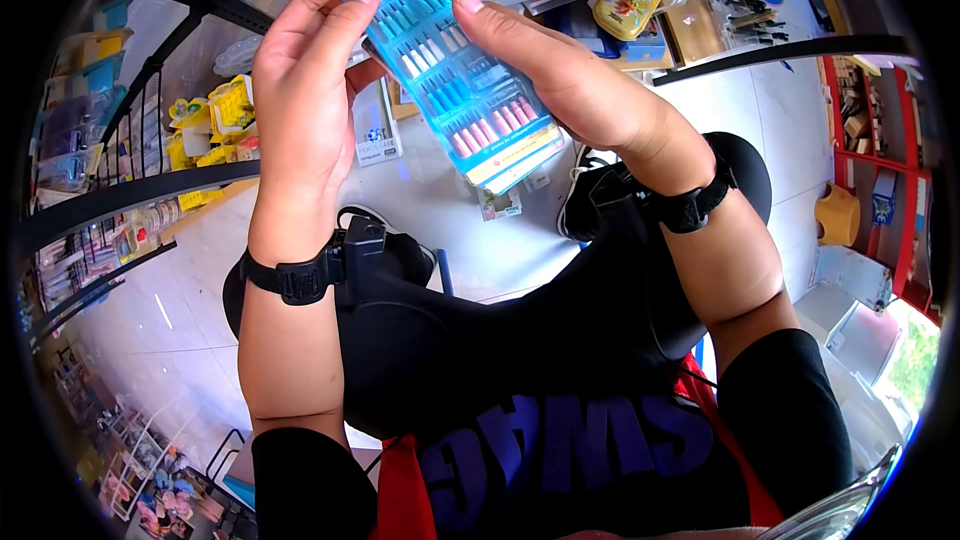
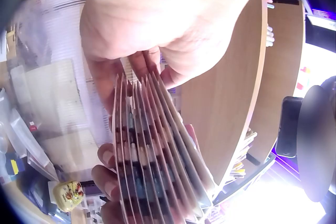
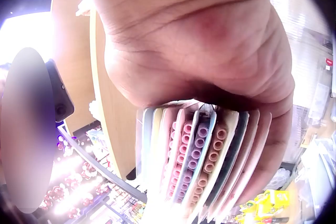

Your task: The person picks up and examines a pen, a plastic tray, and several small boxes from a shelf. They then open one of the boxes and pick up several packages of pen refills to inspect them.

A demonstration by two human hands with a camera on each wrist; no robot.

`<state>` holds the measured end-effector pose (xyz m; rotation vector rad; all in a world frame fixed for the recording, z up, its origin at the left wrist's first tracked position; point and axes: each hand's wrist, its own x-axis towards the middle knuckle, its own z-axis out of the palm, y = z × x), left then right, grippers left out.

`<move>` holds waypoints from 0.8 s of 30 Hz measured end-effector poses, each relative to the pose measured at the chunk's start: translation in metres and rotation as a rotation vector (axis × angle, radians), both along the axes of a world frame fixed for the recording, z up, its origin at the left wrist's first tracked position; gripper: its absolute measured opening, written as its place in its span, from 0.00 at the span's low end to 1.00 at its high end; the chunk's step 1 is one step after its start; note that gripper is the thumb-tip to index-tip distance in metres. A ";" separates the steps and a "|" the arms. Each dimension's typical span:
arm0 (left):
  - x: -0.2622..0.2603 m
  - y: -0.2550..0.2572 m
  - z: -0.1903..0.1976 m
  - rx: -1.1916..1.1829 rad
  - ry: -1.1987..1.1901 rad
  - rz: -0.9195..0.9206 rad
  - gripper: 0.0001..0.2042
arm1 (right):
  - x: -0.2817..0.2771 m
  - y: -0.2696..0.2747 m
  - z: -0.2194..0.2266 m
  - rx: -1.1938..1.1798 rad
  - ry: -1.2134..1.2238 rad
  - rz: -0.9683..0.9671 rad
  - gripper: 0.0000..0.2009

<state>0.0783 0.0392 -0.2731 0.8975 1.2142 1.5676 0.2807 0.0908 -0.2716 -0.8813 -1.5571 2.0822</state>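
A stack of blister cards (image 1: 420,55) is held up between both hands; the front card is blue with rows of small pointed pieces in teal, white, blue and pink. My left hand (image 1: 305,75) grips the stack at its upper left, its thumb on the front card. My right hand (image 1: 575,75) holds the opposite edge, with the thumb at the upper right corner. Seen edge-on in the left wrist view, the cards (image 2: 152,150) spread slightly like a fan. Pink, purple and orange tube ends (image 3: 199,150) show between the cards in the right wrist view.
Beyond the hands, a yellow tin case (image 1: 628,0) lies on a cluttered surface. Black rack bars (image 1: 790,52) cross at both sides. Shelves of goods (image 1: 85,130) stand at left, a red shelf unit (image 1: 905,170) at right. A pencil case package (image 1: 375,130) shows below the left hand.
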 end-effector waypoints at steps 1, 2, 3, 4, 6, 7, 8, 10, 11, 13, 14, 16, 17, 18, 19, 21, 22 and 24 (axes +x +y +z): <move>0.000 -0.001 0.000 0.000 0.000 0.001 0.15 | 0.000 0.000 -0.001 0.000 0.000 0.001 0.41; -0.001 -0.002 0.000 -0.014 0.001 0.011 0.16 | -0.001 0.000 -0.002 0.031 0.000 -0.006 0.42; -0.002 -0.002 0.000 -0.027 0.002 0.021 0.18 | -0.001 0.000 -0.002 0.062 0.000 -0.012 0.42; -0.001 -0.002 0.001 -0.027 0.002 0.022 0.18 | -0.001 0.000 -0.001 0.062 0.000 -0.011 0.42; 0.001 -0.002 0.001 -0.016 -0.005 0.068 0.17 | 0.000 0.000 0.002 0.019 -0.024 0.017 0.43; 0.001 -0.002 0.001 -0.015 -0.005 0.069 0.17 | -0.001 0.001 0.001 0.019 -0.024 0.018 0.43; 0.001 -0.002 0.001 -0.008 -0.015 0.071 0.17 | -0.001 0.001 -0.002 0.024 -0.014 0.010 0.43; 0.001 -0.003 0.001 -0.001 -0.026 0.075 0.17 | -0.002 0.001 -0.002 0.030 -0.004 0.004 0.42; 0.001 -0.003 0.001 0.004 -0.023 0.080 0.17 | -0.002 0.000 -0.001 0.029 -0.003 -0.002 0.42; 0.001 -0.003 0.000 0.009 -0.019 0.086 0.17 | -0.002 -0.001 0.000 0.029 -0.002 -0.008 0.42; 0.002 -0.003 0.000 0.020 -0.001 0.113 0.17 | -0.003 -0.002 0.000 0.020 -0.002 -0.009 0.41; 0.003 -0.003 0.000 0.030 0.018 0.140 0.18 | -0.004 -0.005 0.001 0.011 -0.001 -0.011 0.39; 0.005 -0.002 0.001 0.035 0.029 0.149 0.18 | -0.005 -0.008 0.002 0.004 0.015 -0.035 0.38; 0.005 -0.002 0.001 0.040 0.041 0.158 0.18 | -0.006 -0.009 0.003 -0.002 0.031 -0.059 0.37; 0.005 -0.002 0.001 0.040 0.040 0.158 0.18 | -0.006 -0.009 0.002 -0.002 0.031 -0.059 0.37; 0.005 -0.002 0.000 0.037 0.045 0.163 0.19 | -0.006 -0.009 -0.003 0.010 0.025 -0.059 0.37; 0.005 -0.002 0.001 0.037 0.045 0.164 0.19 | -0.006 -0.009 -0.004 0.010 0.025 -0.058 0.37; 0.005 -0.002 0.001 0.006 0.067 0.177 0.19 | -0.006 -0.008 -0.005 0.025 -0.011 -0.054 0.37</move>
